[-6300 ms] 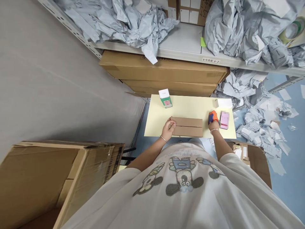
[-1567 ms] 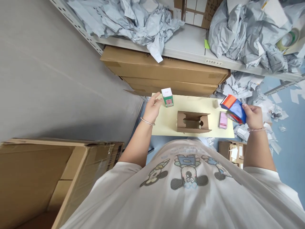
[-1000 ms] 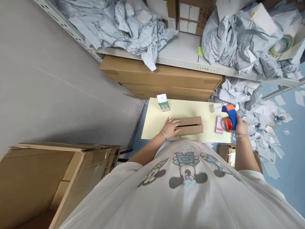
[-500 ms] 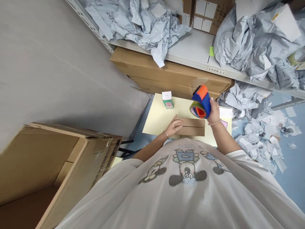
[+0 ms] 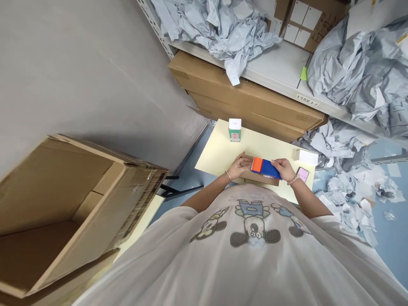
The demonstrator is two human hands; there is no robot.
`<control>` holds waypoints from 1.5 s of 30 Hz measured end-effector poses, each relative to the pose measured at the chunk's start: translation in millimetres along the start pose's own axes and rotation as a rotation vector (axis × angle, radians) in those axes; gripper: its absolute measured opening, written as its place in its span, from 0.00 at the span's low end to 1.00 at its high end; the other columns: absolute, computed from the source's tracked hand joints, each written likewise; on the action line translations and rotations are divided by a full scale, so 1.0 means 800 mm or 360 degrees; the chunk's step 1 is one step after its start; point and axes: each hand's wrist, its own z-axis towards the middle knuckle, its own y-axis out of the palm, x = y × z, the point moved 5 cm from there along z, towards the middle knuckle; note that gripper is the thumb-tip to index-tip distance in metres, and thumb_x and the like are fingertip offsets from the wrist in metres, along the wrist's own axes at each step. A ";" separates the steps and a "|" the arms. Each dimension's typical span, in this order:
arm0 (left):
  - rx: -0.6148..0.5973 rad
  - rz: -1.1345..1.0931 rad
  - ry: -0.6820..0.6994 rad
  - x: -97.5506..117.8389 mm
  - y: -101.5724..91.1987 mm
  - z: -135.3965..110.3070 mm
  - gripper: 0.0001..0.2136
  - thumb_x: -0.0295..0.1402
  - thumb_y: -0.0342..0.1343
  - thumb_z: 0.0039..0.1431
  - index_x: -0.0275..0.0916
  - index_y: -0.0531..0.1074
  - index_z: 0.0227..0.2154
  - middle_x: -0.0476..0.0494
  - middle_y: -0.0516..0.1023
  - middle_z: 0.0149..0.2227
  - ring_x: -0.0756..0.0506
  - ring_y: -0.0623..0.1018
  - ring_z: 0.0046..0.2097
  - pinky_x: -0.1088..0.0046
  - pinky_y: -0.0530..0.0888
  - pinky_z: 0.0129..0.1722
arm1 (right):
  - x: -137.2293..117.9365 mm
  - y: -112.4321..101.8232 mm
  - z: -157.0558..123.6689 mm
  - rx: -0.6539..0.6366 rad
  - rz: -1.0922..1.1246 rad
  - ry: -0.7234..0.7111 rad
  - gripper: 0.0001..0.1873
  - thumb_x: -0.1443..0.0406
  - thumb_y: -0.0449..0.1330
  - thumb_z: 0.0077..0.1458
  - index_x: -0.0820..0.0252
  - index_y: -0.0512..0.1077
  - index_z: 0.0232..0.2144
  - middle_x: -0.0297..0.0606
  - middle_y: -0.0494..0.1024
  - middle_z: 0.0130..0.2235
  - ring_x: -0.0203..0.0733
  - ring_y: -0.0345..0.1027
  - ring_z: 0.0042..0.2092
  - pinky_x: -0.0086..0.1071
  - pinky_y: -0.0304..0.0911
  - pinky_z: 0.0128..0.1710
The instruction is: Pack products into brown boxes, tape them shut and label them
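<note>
My left hand (image 5: 239, 166) presses on the closed flat cardboard box (image 5: 264, 181), most of which lies hidden under my hands and the tool. My right hand (image 5: 283, 168) grips a blue and orange tape dispenser (image 5: 265, 168), which is lying along the box top. Beyond my left hand stands a small white and green carton (image 5: 235, 129). To the right of my right hand lies a blurred pink card (image 5: 302, 174), with a white sheet (image 5: 308, 157) above it.
The pale yellow board (image 5: 216, 157) carries these items. An open cardboard carton (image 5: 57, 212) stands at lower left, a grey wall (image 5: 95, 72) at left. Crumpled grey-blue mailers (image 5: 347, 68) fill the shelf (image 5: 274, 70) above stacked cartons (image 5: 245, 100). Paper scraps litter the blue floor (image 5: 387, 191).
My right hand has lowered the tape dispenser from the air onto the box top. My left hand stays on the box. The whole view has shifted slightly as my head turned.
</note>
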 end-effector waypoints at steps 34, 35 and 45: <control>-0.0219 -0.0576 -0.0540 0.034 -0.158 -0.013 0.23 0.31 0.74 0.37 0.37 0.78 0.40 0.36 0.77 0.57 0.39 0.80 0.52 0.63 0.71 0.54 | -0.011 0.000 -0.009 0.0121 -0.0279 -0.0113 0.36 0.35 0.54 0.55 0.56 0.56 0.14 0.29 0.52 0.18 0.33 0.45 0.23 0.32 0.45 0.22; -0.0264 -0.0537 -0.0569 0.027 -0.159 -0.013 0.23 0.30 0.75 0.35 0.37 0.79 0.39 0.36 0.78 0.56 0.38 0.80 0.53 0.62 0.72 0.54 | -0.011 0.000 -0.009 0.0127 -0.0271 -0.0110 0.36 0.35 0.54 0.55 0.55 0.55 0.14 0.29 0.52 0.18 0.33 0.45 0.23 0.32 0.44 0.22; -0.0378 -0.0337 -0.0859 -0.016 -0.182 -0.014 0.14 0.34 0.75 0.42 0.36 0.79 0.31 0.45 0.79 0.27 0.45 0.80 0.32 0.68 0.76 0.38 | -0.008 -0.002 -0.010 0.0159 -0.0241 -0.0083 0.36 0.35 0.56 0.54 0.55 0.55 0.14 0.29 0.52 0.18 0.33 0.45 0.23 0.32 0.44 0.22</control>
